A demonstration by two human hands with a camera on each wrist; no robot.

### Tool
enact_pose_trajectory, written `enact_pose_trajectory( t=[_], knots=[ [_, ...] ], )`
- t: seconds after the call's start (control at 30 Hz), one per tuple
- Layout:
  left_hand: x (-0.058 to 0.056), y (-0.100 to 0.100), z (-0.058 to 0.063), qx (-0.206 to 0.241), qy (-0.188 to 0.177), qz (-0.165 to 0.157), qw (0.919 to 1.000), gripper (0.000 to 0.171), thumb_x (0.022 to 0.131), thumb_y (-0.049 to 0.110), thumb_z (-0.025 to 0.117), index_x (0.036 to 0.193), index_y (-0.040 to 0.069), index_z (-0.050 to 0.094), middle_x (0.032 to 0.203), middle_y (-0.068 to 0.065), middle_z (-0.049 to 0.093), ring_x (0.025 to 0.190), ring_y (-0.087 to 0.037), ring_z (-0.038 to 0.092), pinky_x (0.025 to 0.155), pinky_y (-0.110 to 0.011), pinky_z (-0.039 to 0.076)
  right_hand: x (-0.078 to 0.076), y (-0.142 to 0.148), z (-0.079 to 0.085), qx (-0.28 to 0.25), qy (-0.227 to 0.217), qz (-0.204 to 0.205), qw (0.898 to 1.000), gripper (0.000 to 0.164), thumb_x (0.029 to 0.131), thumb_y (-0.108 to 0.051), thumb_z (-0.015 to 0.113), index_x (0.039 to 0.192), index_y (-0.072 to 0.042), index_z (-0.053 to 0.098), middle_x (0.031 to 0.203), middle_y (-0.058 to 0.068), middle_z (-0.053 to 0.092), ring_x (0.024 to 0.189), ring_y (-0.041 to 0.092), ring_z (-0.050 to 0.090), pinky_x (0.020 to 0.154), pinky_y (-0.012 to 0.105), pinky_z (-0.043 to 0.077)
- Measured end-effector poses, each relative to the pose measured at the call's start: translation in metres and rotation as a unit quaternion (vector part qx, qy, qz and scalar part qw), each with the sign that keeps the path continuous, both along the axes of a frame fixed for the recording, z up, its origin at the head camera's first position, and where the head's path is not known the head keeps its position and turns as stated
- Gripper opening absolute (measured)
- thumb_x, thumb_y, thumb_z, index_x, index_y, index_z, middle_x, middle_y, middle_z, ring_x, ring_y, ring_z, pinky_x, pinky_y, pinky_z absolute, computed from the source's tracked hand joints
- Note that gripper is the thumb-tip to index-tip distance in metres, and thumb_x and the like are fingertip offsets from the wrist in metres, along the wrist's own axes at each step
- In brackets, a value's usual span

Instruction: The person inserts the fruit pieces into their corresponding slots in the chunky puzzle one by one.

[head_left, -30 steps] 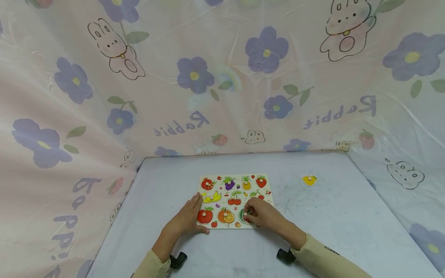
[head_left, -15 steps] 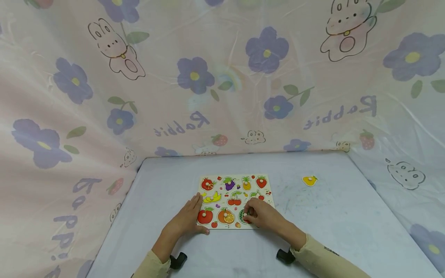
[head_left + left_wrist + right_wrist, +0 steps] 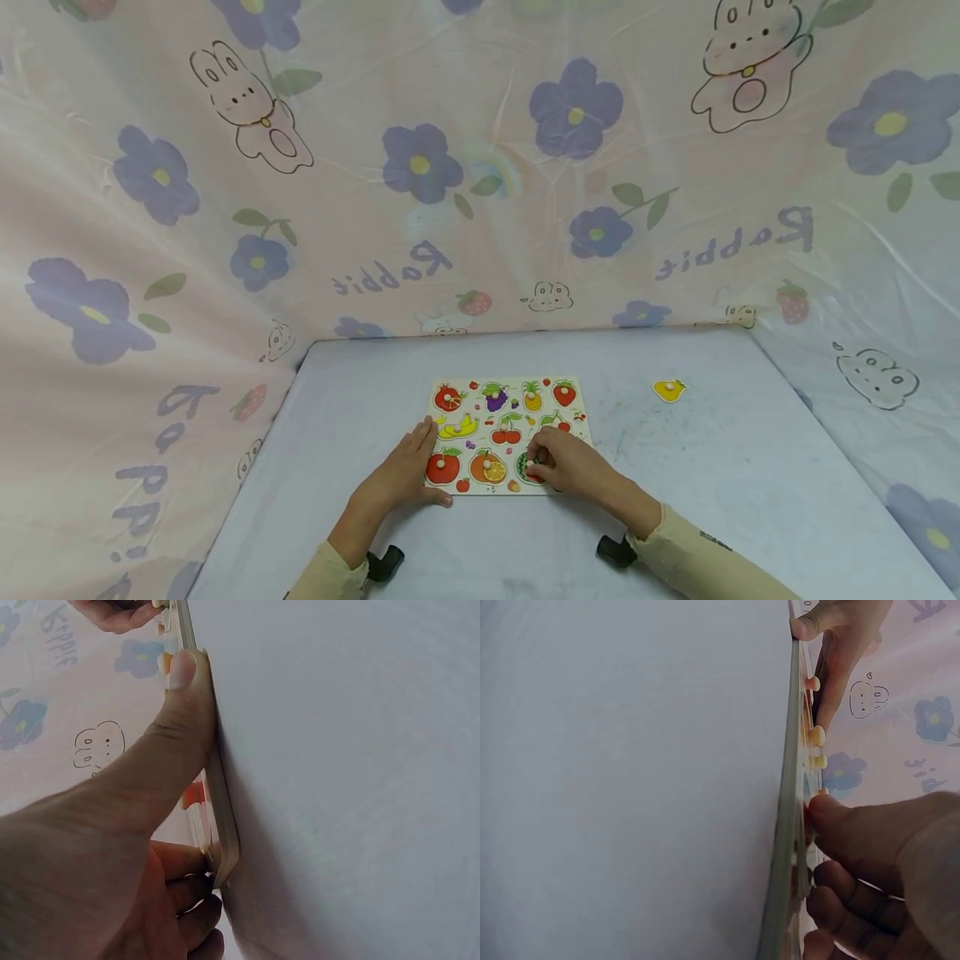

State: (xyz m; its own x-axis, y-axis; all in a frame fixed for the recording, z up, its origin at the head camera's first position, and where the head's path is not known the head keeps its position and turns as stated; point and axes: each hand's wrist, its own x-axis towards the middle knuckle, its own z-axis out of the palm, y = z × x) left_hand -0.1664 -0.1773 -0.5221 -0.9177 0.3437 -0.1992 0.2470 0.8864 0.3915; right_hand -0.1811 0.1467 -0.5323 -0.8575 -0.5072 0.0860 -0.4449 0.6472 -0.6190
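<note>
A fruit puzzle board (image 3: 480, 490) with knobbed pieces lies flat on the table. My left hand (image 3: 401, 471) rests at its front left corner, fingers stretched along the left edge and thumb at the front edge. The left wrist view has that thumb (image 3: 187, 712) against the board's side. At the front right, my right hand (image 3: 573, 467) pinches the watermelon puzzle piece (image 3: 522, 469) by its knob; the hand hides the piece's right part and that corner. In the right wrist view its thumb (image 3: 836, 817) is at the board's face. Whether the watermelon is fully seated, I cannot tell.
A yellow pear piece (image 3: 669, 391) lies alone on the white tabletop (image 3: 712, 492), right of the board. Apple (image 3: 442, 471), orange (image 3: 482, 468), bananas (image 3: 459, 427), grapes (image 3: 495, 400) and other fruit sit on the board. Printed curtains (image 3: 480, 217) enclose the table's back and sides.
</note>
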Motion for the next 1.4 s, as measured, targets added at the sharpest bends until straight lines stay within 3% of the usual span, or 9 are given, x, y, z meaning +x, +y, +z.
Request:
enact_pose_trajectory(
  t=[0.5,0.77,1.4],
  knots=[
    [0.0002,-0.0001,0.0018,0.0,0.008,-0.006,0.9999,0.128,0.074,0.046,0.098,0.166,-0.005,0.027,0.176,-0.023,0.021,0.163,-0.04,0.022,0.132,-0.054,0.025,0.001,-0.0028,-0.0013,0.011,0.008,-0.011,1.0,0.019,0.095,-0.019,0.085,0.095,-0.016,0.066,0.086,-0.01,0.054,0.073,0.003,0.048,0.063,0.022,0.044],
    [-0.001,-0.0001,0.0021,0.001,0.015,-0.011,0.9998,0.128,0.073,0.045,0.099,0.165,-0.007,0.028,0.175,-0.024,0.023,0.162,-0.04,0.024,0.132,-0.053,0.024,-0.0007,-0.0012,0.0,0.02,0.023,0.007,1.0,0.018,0.095,-0.016,0.084,0.095,-0.016,0.067,0.087,-0.008,0.056,0.076,0.004,0.049,0.064,0.023,0.045],
    [0.0005,0.0007,0.0036,-0.005,0.005,-0.008,0.9999,0.127,0.075,0.044,0.098,0.166,-0.006,0.027,0.176,-0.023,0.022,0.163,-0.039,0.022,0.132,-0.053,0.023,-0.0002,0.0037,-0.0011,-0.001,0.0,0.008,1.0,0.018,0.094,-0.017,0.086,0.097,-0.014,0.068,0.088,-0.008,0.058,0.077,0.006,0.051,0.066,0.023,0.047]
  ],
)
